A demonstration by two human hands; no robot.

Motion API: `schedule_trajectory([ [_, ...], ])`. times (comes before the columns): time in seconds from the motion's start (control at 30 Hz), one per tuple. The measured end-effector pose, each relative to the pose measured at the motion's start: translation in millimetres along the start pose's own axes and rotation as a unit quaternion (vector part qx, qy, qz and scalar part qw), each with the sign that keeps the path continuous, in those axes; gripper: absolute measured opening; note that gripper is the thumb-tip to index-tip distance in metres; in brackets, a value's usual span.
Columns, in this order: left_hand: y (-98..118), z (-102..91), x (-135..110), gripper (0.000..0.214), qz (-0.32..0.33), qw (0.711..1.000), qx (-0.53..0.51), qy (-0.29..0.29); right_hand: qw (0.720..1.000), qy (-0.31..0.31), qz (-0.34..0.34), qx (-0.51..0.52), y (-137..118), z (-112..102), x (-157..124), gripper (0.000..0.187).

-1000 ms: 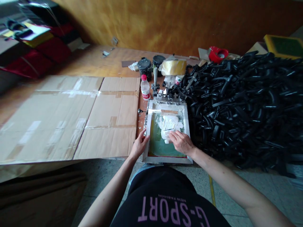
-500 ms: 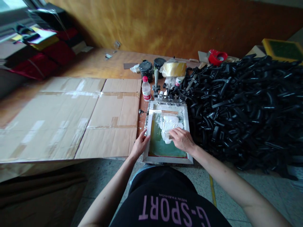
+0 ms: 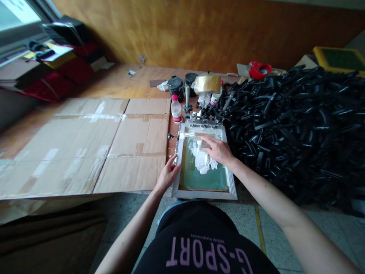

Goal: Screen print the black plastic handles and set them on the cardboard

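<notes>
A screen-printing frame [image 3: 232, 192] with a pale metal rim and green mesh lies in front of me. White ink [image 3: 204, 163] is spread in a thick patch on its mesh. My left hand [image 3: 169, 173] grips the frame's left side, fingers at the outer edge. Over the upper part of the mesh, my right hand [image 3: 219, 150] is closed on a small flat scraper [image 3: 202, 144], mostly covered by the fingers and smeared with ink. A wooden strip [image 3: 207, 134] lies across the top of the mesh, just beyond my fingertips. Hinge clamps [image 3: 199, 123] stand behind the frame.
Flattened cardboard [image 3: 137, 133] covers the table to the left. A large heap of black plastic parts [image 3: 273, 129] fills the right. Behind the frame stand a red-capped bottle [image 3: 176, 110], dark tubs [image 3: 175, 86] and a tape roll [image 3: 207, 83]. A red tape dispenser [image 3: 259, 70] sits farther back.
My right hand has moved away from me up the mesh, from the lower ink patch toward the wooden strip. The ink patch has changed shape. My left hand stays on the frame.
</notes>
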State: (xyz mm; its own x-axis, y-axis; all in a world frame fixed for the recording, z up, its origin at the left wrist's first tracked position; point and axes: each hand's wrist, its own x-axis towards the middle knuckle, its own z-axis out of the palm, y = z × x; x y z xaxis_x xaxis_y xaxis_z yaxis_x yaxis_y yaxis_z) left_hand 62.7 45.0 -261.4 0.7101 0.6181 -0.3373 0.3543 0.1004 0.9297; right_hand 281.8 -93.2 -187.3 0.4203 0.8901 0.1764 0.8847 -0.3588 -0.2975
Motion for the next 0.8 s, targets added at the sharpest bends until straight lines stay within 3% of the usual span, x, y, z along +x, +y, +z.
schedule_trajectory([
  [0.13,36,-10.0,-11,0.066,0.018,0.998,-0.058,-0.021,0.993,0.066,0.087,-0.045,24,-34,25,0.058],
  [0.23,73,-13.8,-12,0.052,0.041,0.993,-0.107,-0.002,0.974,0.168,0.152,-0.014,62,-56,14,0.049],
  [0.3,96,-12.5,-5,0.05,0.072,0.986,-0.147,0.007,0.956,0.196,0.218,0.023,89,-56,-2,0.042],
  [0.4,123,-7.3,12,0.047,0.17,0.963,-0.209,0.02,0.945,0.148,0.28,0.076,112,-30,-29,0.035],
  [0.47,137,-4.1,23,0.046,0.206,0.953,-0.22,0.026,0.949,0.113,0.277,0.101,108,-3,-45,0.03],
  [0.63,159,-1.0,36,0.049,0.198,0.958,-0.208,0.023,0.968,0.052,0.185,0.16,68,50,-69,0.025],
  [0.8,160,2.4,35,0.049,0.198,0.955,-0.218,0.029,0.989,0.014,0.109,0.096,48,69,-79,0.023],
])
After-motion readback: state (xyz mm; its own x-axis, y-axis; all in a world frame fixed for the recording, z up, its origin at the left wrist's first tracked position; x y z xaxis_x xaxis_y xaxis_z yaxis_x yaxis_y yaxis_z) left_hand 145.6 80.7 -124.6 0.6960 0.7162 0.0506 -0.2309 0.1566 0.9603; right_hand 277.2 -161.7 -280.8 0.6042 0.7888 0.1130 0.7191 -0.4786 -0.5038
